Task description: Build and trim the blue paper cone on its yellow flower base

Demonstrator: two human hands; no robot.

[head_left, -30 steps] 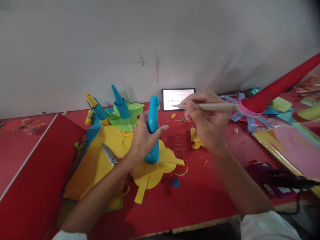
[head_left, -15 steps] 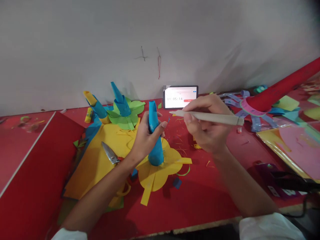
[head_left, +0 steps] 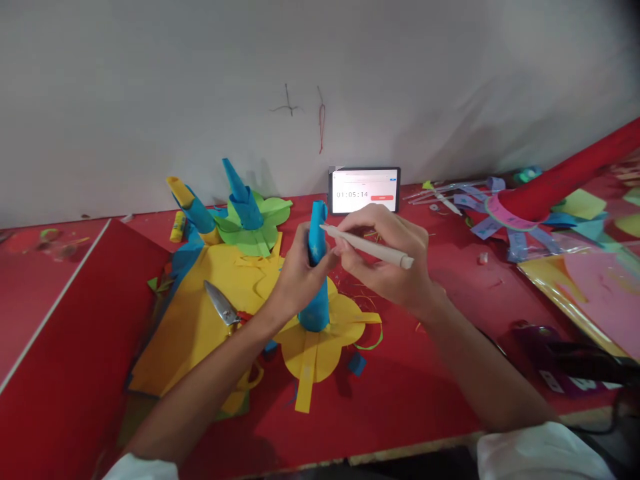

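Observation:
My left hand [head_left: 305,277] wraps round the upper part of a blue paper cone [head_left: 315,308], which stands in a yellow paper flower base [head_left: 295,347] with strips sticking out. A small pale star mark shows on the cone above my thumb. Between the fingers of my right hand [head_left: 390,257] is a white marker [head_left: 373,248], its tip at the right side of the cone near the top; I cannot tell whether it touches. Scissors [head_left: 223,303] lie on yellow paper [head_left: 185,333] left of the cone, partly hidden by my left forearm.
A blue cone on a green paper flower [head_left: 270,217], a blue and yellow paper tube [head_left: 193,210] and a glue stick [head_left: 177,227] stand at the back left. A tablet [head_left: 365,190] leans against the wall. At right lies a red cone [head_left: 565,177] with paper strips.
My right hand has moved left, bringing the marker from beside the tablet to the cone. The top of the cone has tilted slightly right in my left hand.

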